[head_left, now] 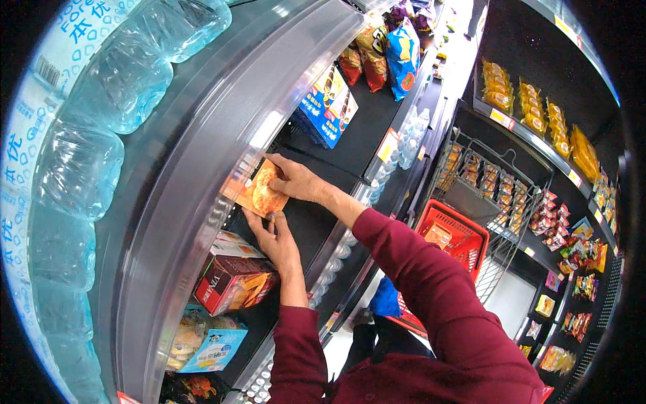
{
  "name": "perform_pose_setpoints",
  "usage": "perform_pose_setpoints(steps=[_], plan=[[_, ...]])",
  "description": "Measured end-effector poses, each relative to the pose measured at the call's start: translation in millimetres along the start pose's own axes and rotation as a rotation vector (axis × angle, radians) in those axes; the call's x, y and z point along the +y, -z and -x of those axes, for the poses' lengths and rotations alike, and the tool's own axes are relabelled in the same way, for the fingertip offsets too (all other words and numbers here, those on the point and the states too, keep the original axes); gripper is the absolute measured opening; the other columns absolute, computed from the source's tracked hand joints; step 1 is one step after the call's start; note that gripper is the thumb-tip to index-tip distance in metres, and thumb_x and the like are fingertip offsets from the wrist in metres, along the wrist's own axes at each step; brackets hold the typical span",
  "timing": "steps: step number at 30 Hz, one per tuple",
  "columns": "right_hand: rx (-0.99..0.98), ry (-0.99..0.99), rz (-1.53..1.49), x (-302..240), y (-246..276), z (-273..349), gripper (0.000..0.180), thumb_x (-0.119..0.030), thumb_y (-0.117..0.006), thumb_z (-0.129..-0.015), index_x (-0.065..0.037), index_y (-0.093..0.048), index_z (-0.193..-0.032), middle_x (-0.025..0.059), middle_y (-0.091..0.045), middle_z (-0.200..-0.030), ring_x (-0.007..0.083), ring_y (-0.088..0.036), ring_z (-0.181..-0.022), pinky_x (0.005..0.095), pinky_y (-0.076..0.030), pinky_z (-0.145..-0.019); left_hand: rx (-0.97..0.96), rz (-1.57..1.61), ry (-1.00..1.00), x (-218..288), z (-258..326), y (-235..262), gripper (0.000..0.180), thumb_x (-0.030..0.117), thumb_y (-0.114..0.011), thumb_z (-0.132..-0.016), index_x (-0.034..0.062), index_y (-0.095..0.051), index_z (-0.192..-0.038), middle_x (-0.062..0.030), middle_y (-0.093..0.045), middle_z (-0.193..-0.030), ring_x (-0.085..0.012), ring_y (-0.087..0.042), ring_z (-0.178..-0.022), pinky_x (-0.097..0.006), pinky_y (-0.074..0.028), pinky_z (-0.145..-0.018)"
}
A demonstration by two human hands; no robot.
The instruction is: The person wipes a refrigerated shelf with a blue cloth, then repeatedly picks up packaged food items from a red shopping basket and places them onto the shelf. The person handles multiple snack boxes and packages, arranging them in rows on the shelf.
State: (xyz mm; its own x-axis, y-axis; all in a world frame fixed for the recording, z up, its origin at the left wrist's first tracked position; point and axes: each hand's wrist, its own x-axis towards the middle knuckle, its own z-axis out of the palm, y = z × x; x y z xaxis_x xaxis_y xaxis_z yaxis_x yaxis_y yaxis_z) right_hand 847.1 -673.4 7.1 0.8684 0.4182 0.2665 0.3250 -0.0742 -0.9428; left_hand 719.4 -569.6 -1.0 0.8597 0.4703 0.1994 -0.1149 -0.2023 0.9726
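Reaching into the middle tier of a dark store shelf (363,135), both hands were on one orange snack box (261,190) printed with a picture of a baked pastry. The left hand (276,239) was closed on the box's lower edge, fingers curled up against it from below. The right hand (296,180) gripped the upper right edge, fingers wrapped over the top. The box stood tilted, held just inside the shelf front, close under the grey curved rail of the tier above.

Just below the left hand, a red carton (232,283) lay on the same shelf with a white box on top of it. Further down sat a light blue packet (212,347). Higher along the shelf a blue box (328,104) stood well apart from the hands, with bagged snacks (390,54) beyond it. Shrink-wrapped water bottles (101,101) filled the top of the unit.

Both forearms wore dark red sleeves (417,269). A red shopping basket (457,236) sat on the floor behind the right arm, holding a small orange item. Across the aisle, a wire rack (498,188) and wall shelves carried packaged goods.
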Motion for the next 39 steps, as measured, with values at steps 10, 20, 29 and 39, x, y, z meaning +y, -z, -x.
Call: perform_pose_setpoints(steps=[10, 20, 29, 39], plan=[[0.099, -0.023, 0.020, -6.1, 7.3, 21.5, 0.069, -0.007, -0.070, -0.094, -0.004, -0.044, -0.158, 0.0193, -0.064, -0.135, 0.0302, -0.064, -0.121, 0.0382, -0.052, -0.104, -0.021, -0.142, 0.020, -8.2, 21.0, 2.7, 0.082, 0.021, -0.062, -0.105, -0.0019, -0.015, -0.167, -0.0277, -0.036, -0.166, -0.0337, -0.039, -0.153, -0.046, -0.034, -0.123], [0.688, -0.067, 0.085, 19.5, 47.0, 237.5, 0.037, 0.004, -0.057, -0.102, -0.004, -0.062, -0.138, 0.0116, -0.067, -0.126, 0.0213, -0.066, -0.120, 0.0359, -0.053, -0.100, -0.636, -0.947, -0.229, 25.9, 85.2, 25.5, 0.081, 0.030, -0.073, -0.097, -0.0019, -0.035, -0.161, -0.0230, -0.034, -0.168, -0.0405, -0.029, -0.156, -0.053, -0.023, -0.127], [0.679, -0.856, 0.674, 217.3, 106.8, 465.9, 0.052, -0.014, -0.072, -0.091, -0.004, -0.060, -0.140, 0.0193, -0.067, -0.133, 0.0388, -0.063, -0.123, 0.0469, -0.053, -0.105, -0.747, -1.231, -0.240, 39.3, 87.4, 13.8, 0.106, 0.025, -0.086, -0.082, -0.0004, -0.026, -0.165, -0.0201, -0.022, -0.174, -0.0375, -0.022, -0.160, -0.052, -0.022, -0.128], [0.331, -0.952, 0.950, 279.3, 148.2, 444.4, 0.080, -0.027, -0.077, -0.085, -0.009, -0.044, -0.156, 0.0196, -0.047, -0.158, 0.0404, -0.043, -0.146, 0.0555, -0.036, -0.121, -0.764, -1.234, -0.207, 43.8, 88.4, 11.4, 0.110, 0.019, -0.087, -0.079, 0.0019, -0.022, -0.167, -0.0200, -0.019, -0.175, -0.0382, -0.020, -0.161, -0.054, -0.019, -0.129]])
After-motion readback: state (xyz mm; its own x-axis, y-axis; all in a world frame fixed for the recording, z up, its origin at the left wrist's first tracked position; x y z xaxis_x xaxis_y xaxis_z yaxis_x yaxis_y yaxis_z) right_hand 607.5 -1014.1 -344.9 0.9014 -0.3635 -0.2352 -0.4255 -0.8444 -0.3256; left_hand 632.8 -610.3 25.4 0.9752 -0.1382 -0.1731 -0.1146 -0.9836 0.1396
